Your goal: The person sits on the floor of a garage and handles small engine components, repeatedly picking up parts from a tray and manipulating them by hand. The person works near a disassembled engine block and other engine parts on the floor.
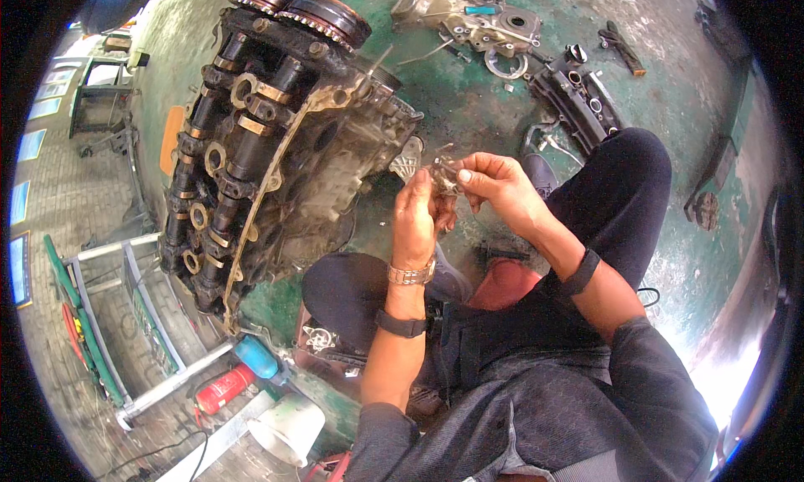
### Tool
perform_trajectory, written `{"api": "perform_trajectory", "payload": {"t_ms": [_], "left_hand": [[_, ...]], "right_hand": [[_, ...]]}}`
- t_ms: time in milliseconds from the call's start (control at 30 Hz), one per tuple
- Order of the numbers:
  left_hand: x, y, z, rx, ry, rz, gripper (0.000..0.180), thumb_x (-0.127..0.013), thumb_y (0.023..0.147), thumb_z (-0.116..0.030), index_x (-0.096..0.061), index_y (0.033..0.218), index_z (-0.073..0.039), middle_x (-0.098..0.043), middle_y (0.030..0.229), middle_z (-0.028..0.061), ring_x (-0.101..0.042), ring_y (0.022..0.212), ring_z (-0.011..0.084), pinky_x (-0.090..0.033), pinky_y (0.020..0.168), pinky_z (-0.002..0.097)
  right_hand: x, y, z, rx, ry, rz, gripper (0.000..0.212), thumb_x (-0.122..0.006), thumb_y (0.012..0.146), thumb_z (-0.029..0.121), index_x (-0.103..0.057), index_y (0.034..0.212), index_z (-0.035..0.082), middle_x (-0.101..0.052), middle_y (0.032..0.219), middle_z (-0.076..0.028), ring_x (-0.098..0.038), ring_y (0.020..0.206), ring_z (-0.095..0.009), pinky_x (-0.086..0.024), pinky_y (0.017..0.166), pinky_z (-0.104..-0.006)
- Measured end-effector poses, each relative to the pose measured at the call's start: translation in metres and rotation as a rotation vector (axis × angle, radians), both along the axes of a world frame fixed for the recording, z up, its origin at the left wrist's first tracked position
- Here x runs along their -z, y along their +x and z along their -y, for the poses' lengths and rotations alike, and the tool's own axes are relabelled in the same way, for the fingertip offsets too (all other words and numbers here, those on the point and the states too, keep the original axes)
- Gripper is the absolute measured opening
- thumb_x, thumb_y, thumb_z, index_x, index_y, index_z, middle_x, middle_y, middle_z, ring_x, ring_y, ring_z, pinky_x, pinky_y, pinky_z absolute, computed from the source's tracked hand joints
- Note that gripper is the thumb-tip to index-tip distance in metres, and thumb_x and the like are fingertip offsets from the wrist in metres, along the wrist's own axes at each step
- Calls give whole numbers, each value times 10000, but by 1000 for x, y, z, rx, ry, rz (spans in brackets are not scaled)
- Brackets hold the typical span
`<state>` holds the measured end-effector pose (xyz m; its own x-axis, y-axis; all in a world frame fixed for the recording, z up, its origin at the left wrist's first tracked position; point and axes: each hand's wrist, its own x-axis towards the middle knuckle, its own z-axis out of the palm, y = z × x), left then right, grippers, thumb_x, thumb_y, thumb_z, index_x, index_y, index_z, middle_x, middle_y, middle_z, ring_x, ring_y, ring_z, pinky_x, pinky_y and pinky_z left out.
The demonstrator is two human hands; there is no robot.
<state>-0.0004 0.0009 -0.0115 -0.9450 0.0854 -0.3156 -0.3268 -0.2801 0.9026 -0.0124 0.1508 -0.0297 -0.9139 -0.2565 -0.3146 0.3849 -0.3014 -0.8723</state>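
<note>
In front of my knees, my left hand (414, 229) and my right hand (505, 190) both close round a small greyish metal part (445, 177). My fingers cover much of it, so its exact kind cannot be made out. The left fingers grip it from the near left side, while the right thumb and forefinger pinch it from the right. Just left of the hands stands a large engine (331, 164), its camshafts (243, 151) exposed and two toothed pulleys (322, 20) at its far end. A pale ribbed metal piece (407, 159) shows behind the left fingertips.
On the green floor beyond lie a metal engine cover (512, 31), a black valve cover (578, 101) and a dark tool-like piece (621, 48). A red fire extinguisher (224, 388), a white bucket (289, 427) and a metal frame (126, 331) stand at lower left.
</note>
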Motion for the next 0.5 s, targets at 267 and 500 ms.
{"api": "perform_trajectory", "payload": {"t_ms": [267, 500], "left_hand": [[10, 2, -1, 105, -205, -91, 154, -546, 947, -202, -569, 1003, -60, -452, 636, -72, -389, 508, 11, -324, 441, 179], [15, -2, -3, 2, -417, -239, 139, -559, 924, -149, -591, 919, -14, -490, 621, -56, -421, 512, 39, -332, 434, 243]], "right_hand": [[4, 3, 3, -33, 490, -306, 166, -676, 774, 104, -644, 852, -39, -647, 726, -133, -605, 640, -161, -489, 610, -316], [-12, 1, -4, 62, 667, -549, 182, -711, 787, 83, -618, 870, -49, -613, 687, -85, -534, 647, -70, -464, 579, -269]]}}
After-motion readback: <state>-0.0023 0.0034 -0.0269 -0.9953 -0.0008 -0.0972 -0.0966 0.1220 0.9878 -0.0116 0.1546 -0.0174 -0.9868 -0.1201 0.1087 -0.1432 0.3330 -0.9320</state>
